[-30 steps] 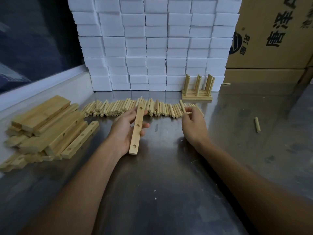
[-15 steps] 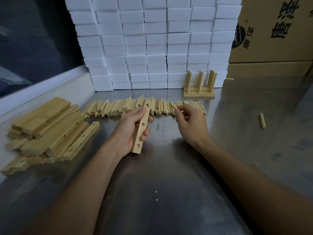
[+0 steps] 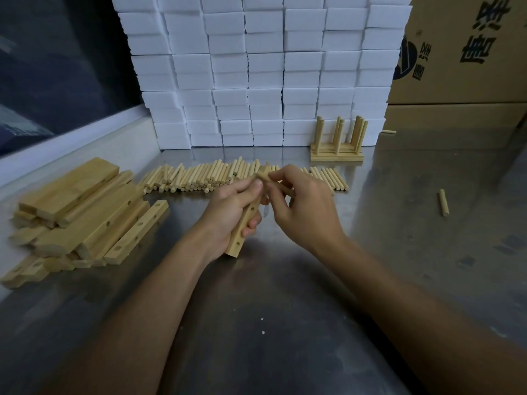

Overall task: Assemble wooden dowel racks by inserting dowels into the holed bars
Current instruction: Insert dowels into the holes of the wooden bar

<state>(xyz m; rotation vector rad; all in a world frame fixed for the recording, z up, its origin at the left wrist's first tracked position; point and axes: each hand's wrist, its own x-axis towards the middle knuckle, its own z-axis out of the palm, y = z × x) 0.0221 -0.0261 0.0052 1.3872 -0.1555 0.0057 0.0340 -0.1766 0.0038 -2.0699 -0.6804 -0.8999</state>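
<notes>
My left hand (image 3: 231,208) grips a holed wooden bar (image 3: 241,233), tilted with its near end low over the steel table (image 3: 285,323). My right hand (image 3: 305,208) pinches a dowel (image 3: 282,187) against the bar's far end; most of the dowel is hidden by my fingers. A long row of loose dowels (image 3: 199,178) lies just behind both hands. A pile of holed bars (image 3: 82,215) sits at the left. One finished rack (image 3: 338,143) with upright dowels stands at the back.
A wall of white foam blocks (image 3: 256,69) lines the back. Cardboard boxes (image 3: 462,52) stand at the back right. A stray dowel (image 3: 443,202) lies to the right, another (image 3: 388,131) by the box. A raised ledge (image 3: 71,143) borders the table's left.
My right hand picked a dowel from the row and brought it left to the bar's far end. My left hand tightened round the bar and raised it.
</notes>
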